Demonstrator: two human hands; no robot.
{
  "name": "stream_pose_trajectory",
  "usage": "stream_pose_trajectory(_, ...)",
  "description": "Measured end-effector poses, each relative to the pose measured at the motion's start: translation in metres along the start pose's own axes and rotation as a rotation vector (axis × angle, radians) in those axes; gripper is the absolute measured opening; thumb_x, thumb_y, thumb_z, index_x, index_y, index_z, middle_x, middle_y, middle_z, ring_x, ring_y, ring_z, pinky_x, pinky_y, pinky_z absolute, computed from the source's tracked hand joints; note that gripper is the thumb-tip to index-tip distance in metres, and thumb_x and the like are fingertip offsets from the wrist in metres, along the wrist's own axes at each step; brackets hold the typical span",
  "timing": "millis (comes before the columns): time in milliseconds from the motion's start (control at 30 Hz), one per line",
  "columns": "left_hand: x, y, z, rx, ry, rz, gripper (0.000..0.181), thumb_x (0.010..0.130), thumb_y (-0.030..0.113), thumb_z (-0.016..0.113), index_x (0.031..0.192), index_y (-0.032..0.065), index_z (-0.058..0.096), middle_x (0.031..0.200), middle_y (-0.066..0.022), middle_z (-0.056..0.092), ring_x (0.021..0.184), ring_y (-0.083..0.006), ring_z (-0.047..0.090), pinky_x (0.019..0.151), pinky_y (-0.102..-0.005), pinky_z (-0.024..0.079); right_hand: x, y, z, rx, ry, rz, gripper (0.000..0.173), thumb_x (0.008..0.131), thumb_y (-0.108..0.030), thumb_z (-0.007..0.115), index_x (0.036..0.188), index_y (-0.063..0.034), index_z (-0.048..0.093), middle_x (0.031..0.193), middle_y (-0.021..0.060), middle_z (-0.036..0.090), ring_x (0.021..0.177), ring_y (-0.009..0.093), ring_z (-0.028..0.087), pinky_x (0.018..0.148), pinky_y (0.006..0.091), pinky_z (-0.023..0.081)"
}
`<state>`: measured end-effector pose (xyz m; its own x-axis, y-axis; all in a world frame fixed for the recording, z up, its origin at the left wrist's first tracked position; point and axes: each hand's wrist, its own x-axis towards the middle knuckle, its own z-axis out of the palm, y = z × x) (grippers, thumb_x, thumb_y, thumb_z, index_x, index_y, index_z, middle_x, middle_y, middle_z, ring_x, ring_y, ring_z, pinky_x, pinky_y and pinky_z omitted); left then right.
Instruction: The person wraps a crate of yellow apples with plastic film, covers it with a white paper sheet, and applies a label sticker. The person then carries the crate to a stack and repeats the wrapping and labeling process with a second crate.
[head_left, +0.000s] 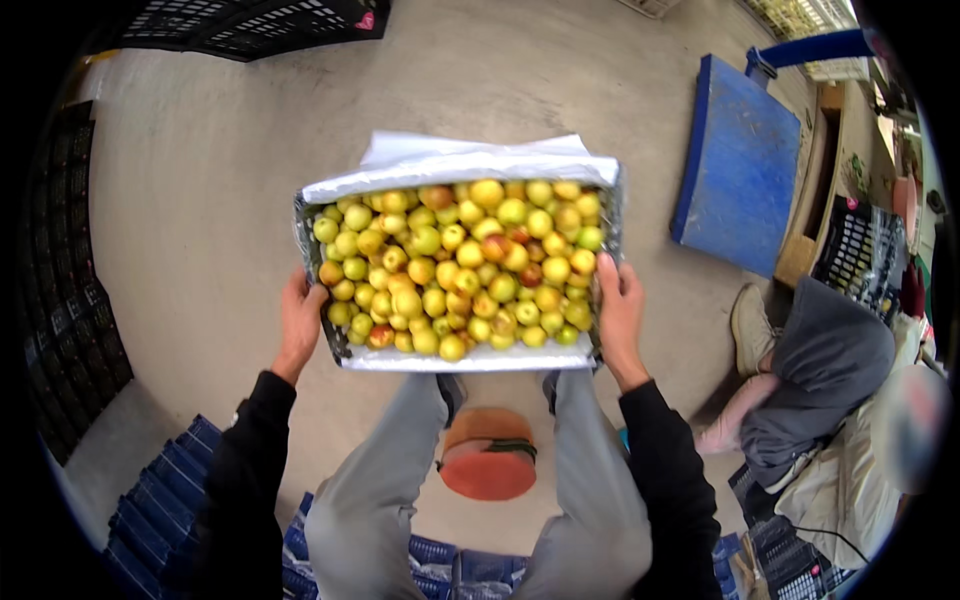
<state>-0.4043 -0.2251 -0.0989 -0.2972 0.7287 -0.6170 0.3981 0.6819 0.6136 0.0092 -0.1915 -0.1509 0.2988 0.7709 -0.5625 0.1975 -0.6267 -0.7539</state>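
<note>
A dark plastic crate, lined with white paper, is held up level in front of me over the floor. Many small round yellow-green fruits, some with reddish-brown patches, fill it. My left hand grips the crate's left end, thumb over the rim. Gripping the opposite end is my right hand, its thumb also at the rim. The fingers beneath the crate are hidden. White paper sticks out past the far side, and a strip of it shows along the near side.
A blue platform scale stands at the right on the concrete floor. Below it sits a person in grey clothing. Stacked black crates line the left, with more at the top. Between my legs is a round orange-red stool; blue crates lie behind.
</note>
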Motion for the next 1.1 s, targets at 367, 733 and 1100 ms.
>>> stream_pose_trajectory(367,0.000,-0.055,0.027,-0.167,0.246,0.255,0.049,0.095,0.028,0.049,0.127,-0.0086,0.051,0.108,-0.0169,0.064,0.096,-0.0215,0.058,0.085,-0.0351,0.048,0.001,0.020,0.006,0.183,-0.144,-0.222,0.033,0.099,-0.030,0.054,0.076,-0.0080,0.047,0.067,-0.0029,0.048,0.059,0.005,0.043,0.054,0.0230,0.035)
stream_pose_trajectory(733,-0.013,-0.032,0.027,0.049,0.361,0.300,0.057,0.091,0.040,0.049,0.118,-0.0087,0.058,0.108,-0.0285,0.065,0.104,-0.0362,0.062,0.089,-0.0420,0.047,-0.006,0.038,-0.002,0.195,-0.082,-0.325,0.041,0.096,-0.034,0.059,0.069,-0.0084,0.042,0.063,-0.0011,0.048,0.058,0.004,0.043,0.051,0.0237,0.034)
stream_pose_trajectory(1100,-0.001,-0.044,0.029,-0.154,0.354,0.238,0.046,0.091,0.037,0.055,0.104,-0.0069,0.063,0.088,-0.0139,0.066,0.083,-0.0184,0.059,0.075,-0.0334,0.048,-0.009,0.040,-0.002,0.363,-0.164,-0.257,0.031,0.097,-0.026,0.058,0.076,-0.0092,0.044,0.070,-0.0035,0.048,0.063,0.003,0.045,0.056,0.0213,0.038)
